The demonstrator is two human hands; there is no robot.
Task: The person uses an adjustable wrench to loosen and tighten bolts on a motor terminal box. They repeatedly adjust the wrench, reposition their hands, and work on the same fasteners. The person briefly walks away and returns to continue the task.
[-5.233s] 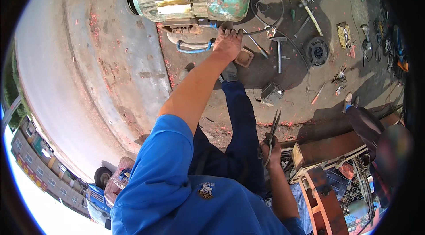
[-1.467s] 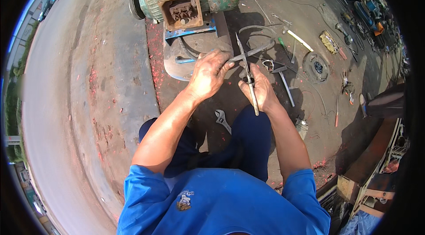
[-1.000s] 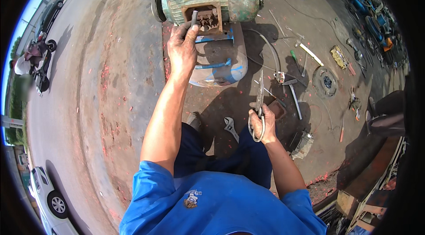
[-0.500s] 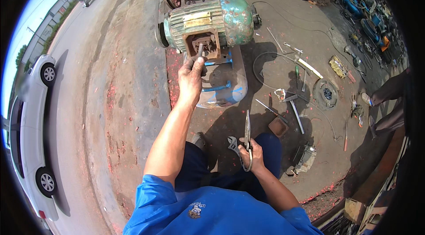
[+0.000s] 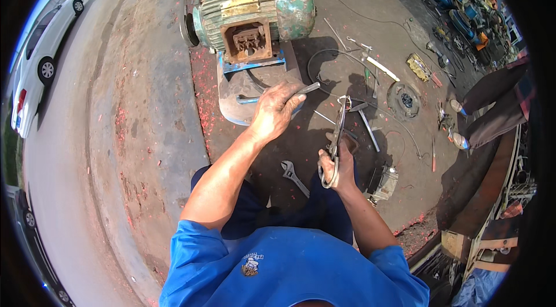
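Observation:
My left hand (image 5: 275, 109) is closed round a short metal bar (image 5: 311, 87), whose end sticks out to the right past my fingers. My right hand (image 5: 338, 163) grips a pair of long-bladed scissors (image 5: 340, 124), blades pointing up and away from me. Ahead of my left hand stands a worn green electric motor (image 5: 246, 12). Its terminal box (image 5: 249, 42) is uncovered, showing rusty terminals inside. The motor rests on a grey tank-like base with blue parts (image 5: 231, 90). An adjustable wrench (image 5: 294, 177) lies on the ground between my legs.
A hammer (image 5: 369, 130), a round metal cover (image 5: 403, 100) and several hand tools lie on the right, with a loose cable (image 5: 310, 67) among them. Another person's legs (image 5: 492, 104) are at far right. A white car (image 5: 43, 55) is on the road at left.
My left hand has drawn back from the motor's terminal box toward me, turning the bar to point right. The right hand has lifted the scissors slightly away from me. The view has shifted.

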